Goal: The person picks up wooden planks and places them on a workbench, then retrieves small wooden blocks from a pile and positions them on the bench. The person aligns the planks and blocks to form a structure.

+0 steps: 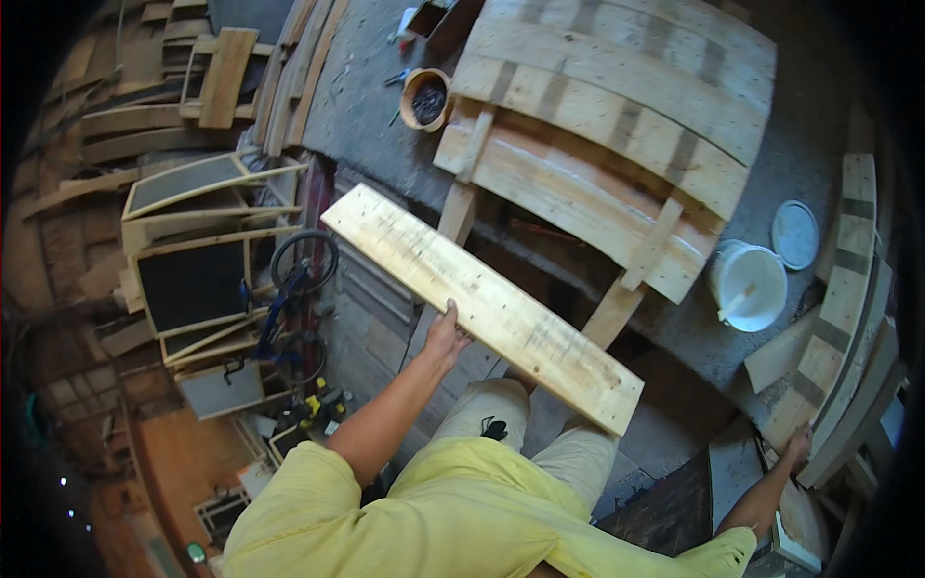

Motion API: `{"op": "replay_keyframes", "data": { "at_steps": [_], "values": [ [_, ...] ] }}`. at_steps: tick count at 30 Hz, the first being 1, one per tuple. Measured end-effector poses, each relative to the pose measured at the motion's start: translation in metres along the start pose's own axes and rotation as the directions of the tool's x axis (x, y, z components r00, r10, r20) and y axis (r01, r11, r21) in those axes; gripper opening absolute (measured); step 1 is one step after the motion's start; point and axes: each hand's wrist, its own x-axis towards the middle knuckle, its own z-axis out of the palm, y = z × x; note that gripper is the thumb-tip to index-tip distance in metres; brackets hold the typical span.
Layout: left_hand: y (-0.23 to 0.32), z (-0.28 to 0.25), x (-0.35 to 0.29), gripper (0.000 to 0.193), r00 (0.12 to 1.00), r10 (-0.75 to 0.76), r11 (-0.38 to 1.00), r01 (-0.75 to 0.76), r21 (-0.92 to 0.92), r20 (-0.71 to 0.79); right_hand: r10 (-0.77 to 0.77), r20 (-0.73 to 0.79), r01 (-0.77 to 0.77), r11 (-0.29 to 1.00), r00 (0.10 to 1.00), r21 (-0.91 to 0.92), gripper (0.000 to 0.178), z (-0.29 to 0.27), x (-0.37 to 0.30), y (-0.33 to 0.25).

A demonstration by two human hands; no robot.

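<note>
Wooden plank (485,308) could tip if the left hand (446,337), fingers clamped on its near edge, slackens; I can't tell if the right hand (798,446) grips the dark-banded board (819,363).

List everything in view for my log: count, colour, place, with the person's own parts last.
Plank: one, pale wood, centre
Slatted wooden piece: one, pale with dark bands, top centre-right
Tub: one, orange-brown, dark contents, upper centre
Bucket: one, white, right
Round lid: one, pale, beside bucket
Long boards: several, pale, right edge
Framed panels: several, dark or grey, left
Bicycle: one, partly blue, left of centre
Lumber: many pieces, brown, upper left
Shirt: one, yellow, bottom
Shorts: one pair, beige, lower centre
Left hand: one, bare, gripping plank
Right hand: one, bare, at long boards
</note>
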Motion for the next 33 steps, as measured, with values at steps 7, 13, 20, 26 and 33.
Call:
{"op": "replay_keyframes", "data": {
  "at_steps": [7,13,20,26,33],
  "values": [
    [0.02,-0.003,0.036,0.053,0.995,0.043,0.99,-0.03,-0.141,0.088,-0.2,0.282,0.193,0.98,0.938,0.052,0.052,0.078,-0.044,-0.025],
    [0.019,0.001,0.1,0.051,0.993,0.036,0.972,-0.009,-0.236,0.111,-0.513,0.532,0.253,0.836,0.673,0.487,0.053,0.105,-0.335,-0.211],
    [0.048,0.044,0.208,0.056,0.939,0.061,0.935,0.065,-0.349,0.339,-0.521,0.49,0.027,0.704,0.699,0.709,0.044,0.116,-0.398,-0.311],
    [0.046,0.08,0.293,0.058,0.876,0.156,0.854,0.114,-0.508,0.457,-0.512,0.388,-0.04,0.564,0.766,0.825,0.052,0.142,-0.369,-0.373],
    [0.034,0.104,0.324,0.066,0.832,-0.04,0.936,0.225,-0.271,0.553,-0.424,0.434,-0.112,0.6,0.795,0.792,0.053,0.167,-0.333,-0.377]
  ]
}}
